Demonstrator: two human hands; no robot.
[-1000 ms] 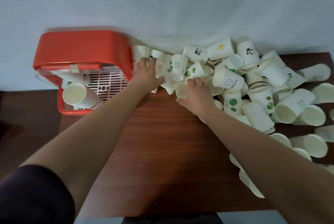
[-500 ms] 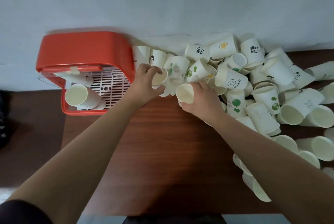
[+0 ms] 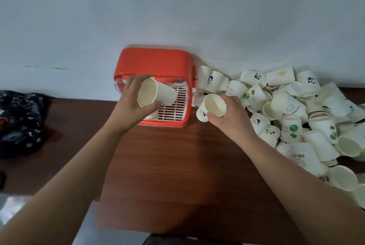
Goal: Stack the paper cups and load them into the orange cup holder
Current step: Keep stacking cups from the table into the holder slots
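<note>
Nearest, two bare forearms reach forward from the bottom corners over the dark wooden table (image 3: 177, 165), the left one angling up from the lower left and the right one from the lower right. The left hand (image 3: 128, 108) is raised above the front of the orange cup holder (image 3: 156, 63). It grips a plain paper cup (image 3: 158, 94) on its side, the thumb curled under the near wall and the fingers wrapped over the far wall by the rim. That cup's open mouth faces back toward the camera and its base points right and away, over the holder's white slotted grille (image 3: 173, 108). The right hand (image 3: 233, 120) sits just beside the holder's front right corner and clasps a second paper cup (image 3: 214, 105), mouth up. The thumb presses the near left side and the fingers curl round the right side; a small black figure is printed low on its wall. The two held cups are apart, not nested. Right of that hand a heap of loose paper cups (image 3: 296, 118) lies tumbled across the table as far as the wall, some printed with pandas, green trees or "HELLO". The holder's orange hood stands against the pale wall (image 3: 177, 17). Far left, a dark patterned cloth (image 3: 17, 122) lies beside the table.
</note>
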